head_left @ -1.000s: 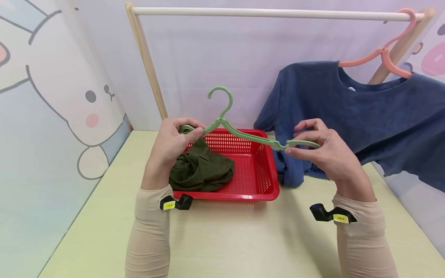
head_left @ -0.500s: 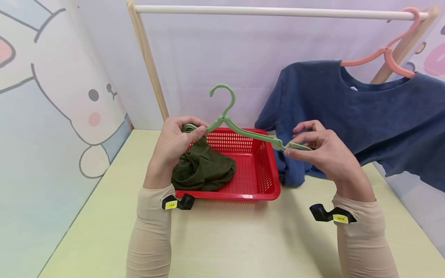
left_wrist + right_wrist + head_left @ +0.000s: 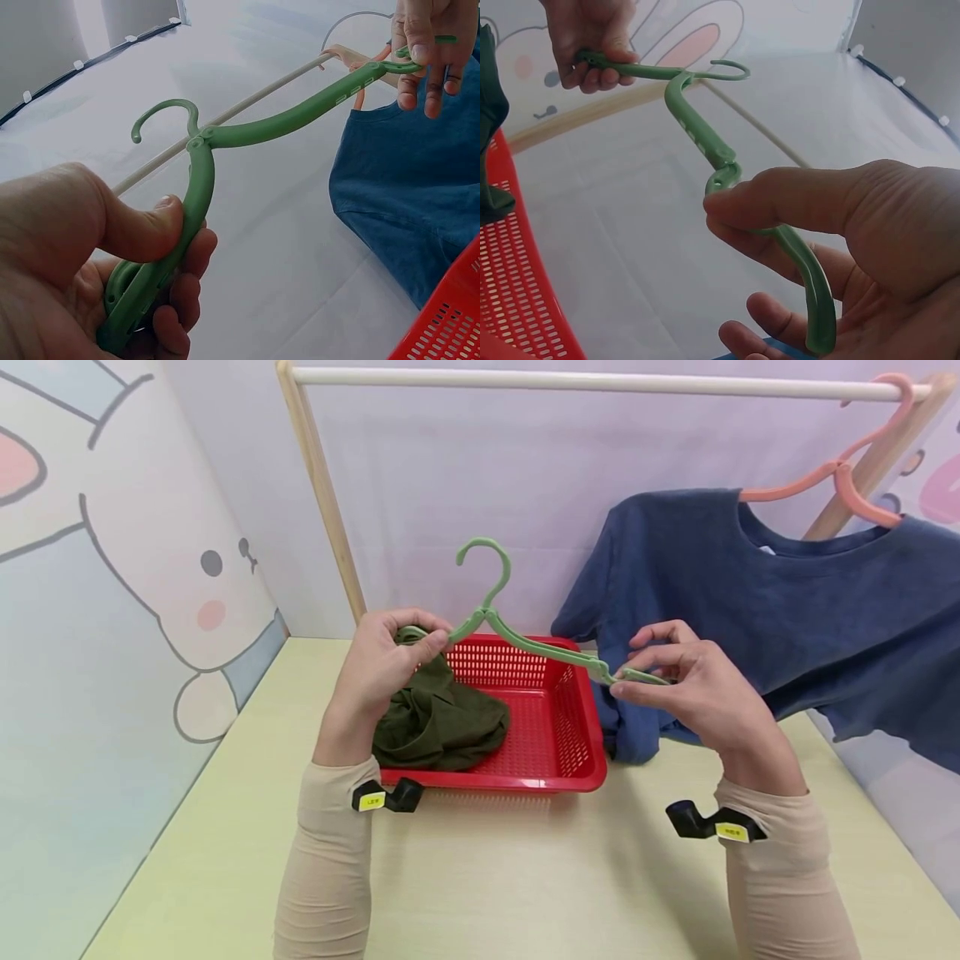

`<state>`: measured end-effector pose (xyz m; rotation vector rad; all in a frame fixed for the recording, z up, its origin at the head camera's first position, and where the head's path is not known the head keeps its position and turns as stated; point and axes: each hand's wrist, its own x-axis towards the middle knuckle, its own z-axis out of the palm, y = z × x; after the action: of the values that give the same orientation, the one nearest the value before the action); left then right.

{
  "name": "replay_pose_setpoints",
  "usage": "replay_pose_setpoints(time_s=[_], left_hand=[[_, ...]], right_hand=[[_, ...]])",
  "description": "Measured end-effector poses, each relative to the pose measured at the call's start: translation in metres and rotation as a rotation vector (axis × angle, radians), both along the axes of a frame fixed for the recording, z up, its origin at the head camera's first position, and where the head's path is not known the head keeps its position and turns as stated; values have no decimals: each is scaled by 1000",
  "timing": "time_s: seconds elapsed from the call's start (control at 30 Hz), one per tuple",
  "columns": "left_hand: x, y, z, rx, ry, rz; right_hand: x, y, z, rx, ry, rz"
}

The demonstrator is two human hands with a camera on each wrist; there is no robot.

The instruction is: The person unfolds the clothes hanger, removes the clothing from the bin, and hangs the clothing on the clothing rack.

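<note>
Between both hands, above the basket, a green folding hanger (image 3: 540, 649) is held with its hook upward. My left hand (image 3: 382, 664) grips its left arm, thumb on top and fingers curled beneath; the left wrist view shows that arm (image 3: 199, 191) folded back in the palm. At the other side, my right hand (image 3: 693, 685) pinches the hinged end piece between thumb and forefinger. In the right wrist view this end piece (image 3: 810, 289) bends at its joint, and the other fingers are spread loosely. Dark green cloth (image 3: 446, 722) lies bunched in the basket, partly hidden by my left hand.
A red perforated basket (image 3: 592, 752) stands on the pale yellow table (image 3: 510, 877). Behind it rises a rack with a white rail (image 3: 562, 382) and wooden posts. A navy T-shirt (image 3: 712, 585) hangs at the right on a coral hanger (image 3: 795, 483), its lower part reaching the table.
The hanger's right end piece has turned at its joint in my right hand, showing shorter now. My left hand has shifted slightly right in the view, as has the scene.
</note>
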<state>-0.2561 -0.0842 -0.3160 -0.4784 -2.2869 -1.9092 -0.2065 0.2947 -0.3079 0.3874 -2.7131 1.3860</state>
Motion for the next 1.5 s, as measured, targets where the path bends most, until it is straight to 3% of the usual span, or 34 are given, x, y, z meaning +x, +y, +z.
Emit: replay_pose_setpoints(time_s=[0.5, 1.0, 1.5], left_hand=[[0, 4, -1, 33, 5, -36], [-1, 5, -1, -27, -24, -37], [1, 17, -2, -105, -14, -31]], right_hand=[[-1, 3, 1, -4, -13, -24], [0, 10, 6, 71, -92, -57], [2, 6, 7, 6, -18, 24]])
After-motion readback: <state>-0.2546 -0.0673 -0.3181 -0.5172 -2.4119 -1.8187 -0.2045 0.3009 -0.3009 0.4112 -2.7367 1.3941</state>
